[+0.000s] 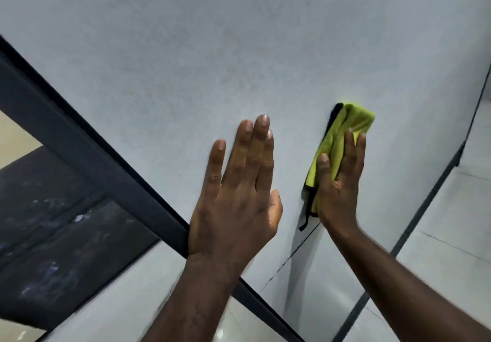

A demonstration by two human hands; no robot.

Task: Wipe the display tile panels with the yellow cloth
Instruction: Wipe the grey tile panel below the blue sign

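Right of the dark frame bar (66, 118), the yellow cloth (356, 121) is only pressed to the tile panel (212, 49) by a flat, unclenched right grip (337, 190) (left grip (236, 200) flat too), so it could slip or bunch mid-swipe.

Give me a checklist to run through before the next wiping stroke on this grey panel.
1. Yellow cloth lies between the right hand and the grey panel: ok.
2. Right hand's fingers are straight and press the cloth flat: ok.
3. Left hand rests flat on the panel, its heel at the dark frame: ok.
4. Cloth is bunched together with no loose ends: not ok, as black edging dangles below the right hand.
5. Panel above the cloth is bare for an upward stroke: ok.
6. Dust or smears are left on the panel: cannot tell.
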